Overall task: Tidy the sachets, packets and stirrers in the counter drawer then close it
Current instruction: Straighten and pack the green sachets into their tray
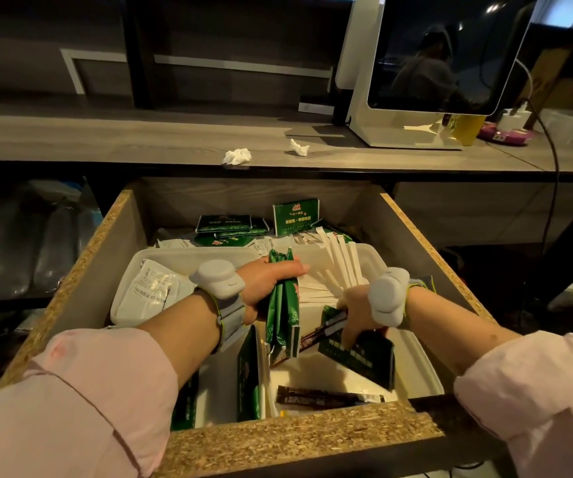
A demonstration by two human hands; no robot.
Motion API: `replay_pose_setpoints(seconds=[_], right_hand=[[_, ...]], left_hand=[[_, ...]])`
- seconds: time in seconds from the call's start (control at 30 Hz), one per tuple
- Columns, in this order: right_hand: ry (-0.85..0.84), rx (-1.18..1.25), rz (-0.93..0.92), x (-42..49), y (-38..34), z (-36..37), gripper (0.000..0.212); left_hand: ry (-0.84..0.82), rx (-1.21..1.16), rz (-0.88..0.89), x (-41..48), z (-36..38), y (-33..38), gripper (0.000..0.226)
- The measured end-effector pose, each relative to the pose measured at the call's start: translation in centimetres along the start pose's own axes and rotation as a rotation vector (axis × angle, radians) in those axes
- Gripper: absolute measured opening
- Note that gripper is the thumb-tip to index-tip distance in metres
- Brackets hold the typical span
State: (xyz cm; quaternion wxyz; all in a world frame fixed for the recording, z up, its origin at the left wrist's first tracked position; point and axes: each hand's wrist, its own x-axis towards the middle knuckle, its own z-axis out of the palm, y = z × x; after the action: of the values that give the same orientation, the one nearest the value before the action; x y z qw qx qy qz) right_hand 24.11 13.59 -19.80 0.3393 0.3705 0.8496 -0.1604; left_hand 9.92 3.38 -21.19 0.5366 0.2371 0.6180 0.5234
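The counter drawer [81,270] stands pulled out below the counter. My left hand [271,281] grips a bunch of green packets [283,315] held upright over the drawer's middle. To its right, my right hand [355,312] is closed on a dark green packet [364,357] together with a brown sachet stick [319,334]. White paper-wrapped stirrers [342,263] fan out in a white tray [378,253] behind my right hand. More green packets [295,215] lie and lean at the drawer's back. Another brown sachet stick [326,396] lies in the front white tray [423,367].
A clear plastic bag with print [150,291] lies in the left white tray. Green packets [248,377] stand on edge at the front. On the counter sit two crumpled tissues [236,156], a white-framed screen [443,53] and a black cable [554,160].
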Motion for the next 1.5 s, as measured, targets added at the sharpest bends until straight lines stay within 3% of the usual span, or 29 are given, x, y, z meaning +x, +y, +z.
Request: replay_pose_setpoints(seconds=[0.07,0.2,0.27,0.37,0.43,0.53,0.57,0.63,0.73,0.87,0.93,1.03,1.13,1.2,1.27,1.4,1.5], right_hand=[[0.086,-0.081,-0.034,-0.9,0.1,-1.2,0.044],[0.136,-0.104,0.032,-2.5,1.7,-4.2,0.041],[0.296,-0.104,0.093,-3.3,2.1,-5.2,0.038],[0.501,0.216,0.005,-4.0,0.9,-6.0,0.028],[0.407,0.586,-0.090,-4.2,-1.3,-5.4,0.024],[0.231,0.989,-0.239,-3.4,-4.5,-4.3,0.031],[0.156,1.066,-0.292,-3.0,-5.5,-4.1,0.032],[-0.024,1.152,-0.392,-2.5,-6.8,-3.9,0.033],[-0.228,1.154,-0.490,-1.7,-8.4,-3.5,0.022],[-0.264,1.054,-0.455,-1.0,-10.2,-2.1,0.016],[-0.264,0.995,-0.429,-0.5,-10.8,-1.0,0.016],[-0.236,0.944,-0.387,0.0,-11.2,0.3,0.011],[-0.235,0.902,-0.360,0.1,-11.3,1.2,0.021],[-0.253,0.868,-0.368,0.0,-11.4,1.7,0.025],[-0.265,0.838,-0.376,-0.2,-11.5,1.8,0.034],[-0.226,0.819,-0.367,0.1,-11.2,1.6,0.041],[-0.272,0.810,-0.353,0.1,-11.4,1.9,0.039]], left_hand=[[0.006,-0.006,0.010,0.2,0.0,-0.1,0.054],[0.031,-0.028,0.016,0.4,-0.3,-0.2,0.034],[0.048,-0.039,0.024,0.7,-0.4,-0.3,0.024],[0.050,-0.058,0.004,0.8,-0.4,-0.2,0.017],[0.004,-0.053,-0.004,0.4,-0.5,0.5,0.035],[-0.050,-0.036,-0.049,0.0,-1.5,1.5,0.082],[-0.042,-0.029,-0.047,-0.5,-2.1,1.8,0.082],[-0.015,0.009,-0.029,-1.4,-3.6,1.9,0.059],[0.007,-0.002,-0.025,-3.4,-5.9,1.4,0.031],[0.063,-0.033,-0.149,-5.3,-6.9,-0.5,0.023],[0.079,-0.014,-0.184,-5.9,-6.9,-1.6,0.028],[0.120,0.065,-0.186,-6.2,-6.9,-2.7,0.057],[0.108,0.127,-0.232,-6.1,-7.0,-3.6,0.066],[0.120,0.290,-0.241,-6.0,-7.3,-3.7,0.072],[0.201,0.427,-0.198,-5.9,-7.7,-3.0,0.060],[0.299,0.451,-0.207,-6.5,-9.0,-1.3,0.041],[0.335,0.517,-0.068,-7.2,-9.3,-0.6,0.009]])
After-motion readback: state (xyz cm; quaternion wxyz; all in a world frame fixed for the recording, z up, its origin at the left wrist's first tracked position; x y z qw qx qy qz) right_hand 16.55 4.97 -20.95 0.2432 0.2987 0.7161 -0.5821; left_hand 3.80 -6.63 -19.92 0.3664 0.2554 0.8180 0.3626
